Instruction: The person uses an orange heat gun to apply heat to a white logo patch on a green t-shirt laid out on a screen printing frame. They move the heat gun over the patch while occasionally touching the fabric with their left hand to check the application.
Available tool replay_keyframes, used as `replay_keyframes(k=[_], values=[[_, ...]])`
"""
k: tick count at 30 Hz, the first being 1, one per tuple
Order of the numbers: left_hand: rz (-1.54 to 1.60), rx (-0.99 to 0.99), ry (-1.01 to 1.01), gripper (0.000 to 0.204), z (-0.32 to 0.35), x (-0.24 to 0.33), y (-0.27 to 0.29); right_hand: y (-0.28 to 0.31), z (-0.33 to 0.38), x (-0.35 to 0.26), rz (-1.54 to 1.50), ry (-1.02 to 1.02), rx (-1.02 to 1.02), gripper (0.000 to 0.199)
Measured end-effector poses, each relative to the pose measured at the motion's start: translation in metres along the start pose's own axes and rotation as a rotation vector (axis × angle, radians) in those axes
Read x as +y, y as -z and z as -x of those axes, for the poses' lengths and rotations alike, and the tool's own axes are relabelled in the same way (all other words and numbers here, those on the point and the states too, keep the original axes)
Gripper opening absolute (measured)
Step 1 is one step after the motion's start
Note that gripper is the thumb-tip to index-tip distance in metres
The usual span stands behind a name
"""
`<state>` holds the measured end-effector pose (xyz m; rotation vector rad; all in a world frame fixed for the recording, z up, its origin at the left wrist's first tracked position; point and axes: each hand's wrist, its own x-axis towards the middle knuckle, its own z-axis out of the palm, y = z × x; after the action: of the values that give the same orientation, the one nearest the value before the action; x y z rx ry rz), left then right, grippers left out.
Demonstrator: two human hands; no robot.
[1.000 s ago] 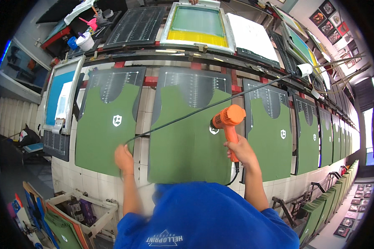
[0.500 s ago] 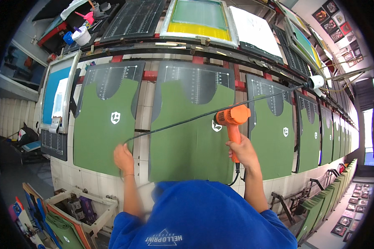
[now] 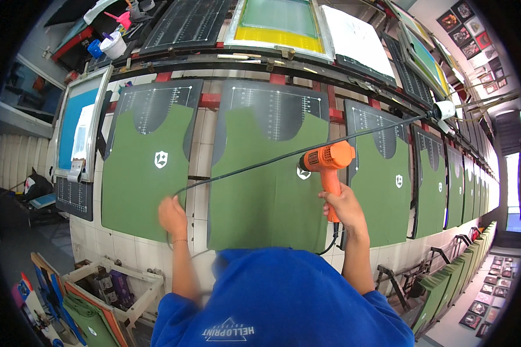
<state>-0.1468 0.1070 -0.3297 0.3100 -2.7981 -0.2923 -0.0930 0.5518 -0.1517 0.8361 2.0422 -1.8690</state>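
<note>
My right hand is wrapped round the handle of an orange heat gun. Its dark nozzle points left, just above the white shield print on the middle green shirt panel. A black power cable runs taut from a white socket at the right, across the middle panel, to my left hand. That hand is closed on the cable over the lower right edge of the left green panel, which bears the same white shield. Both panels lie flat on dark printing boards.
More boards with green panels stretch away to the right. Behind the metal rail sit a yellow-green framed screen and a white sheet. A blue screen leans at left. Folded green fabric lies lower left.
The heat gun and my right hand have shifted slightly right and up, uncovering a bit more of the shield print. My left hand stays nearly in place on the cable.
</note>
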Motion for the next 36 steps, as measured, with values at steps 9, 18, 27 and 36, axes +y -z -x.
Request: replay_keyframes(k=[9,18,27,36], values=[[-0.012,-0.024,-0.004,0.036,-0.001,0.003,0.003,0.005,0.001,0.006,0.001,0.001,0.034,0.025],[-0.008,-0.036,0.004,0.034,-0.001,0.0,0.0,0.008,0.006,0.0,-0.025,-0.02,0.015,0.025],[0.001,-0.04,-0.006,0.035,-0.001,0.0,0.001,0.007,0.013,-0.001,-0.011,-0.041,-0.012,0.028],[-0.025,-0.043,-0.006,0.033,-0.003,0.002,0.001,0.001,0.016,0.004,0.022,-0.034,-0.011,0.027]])
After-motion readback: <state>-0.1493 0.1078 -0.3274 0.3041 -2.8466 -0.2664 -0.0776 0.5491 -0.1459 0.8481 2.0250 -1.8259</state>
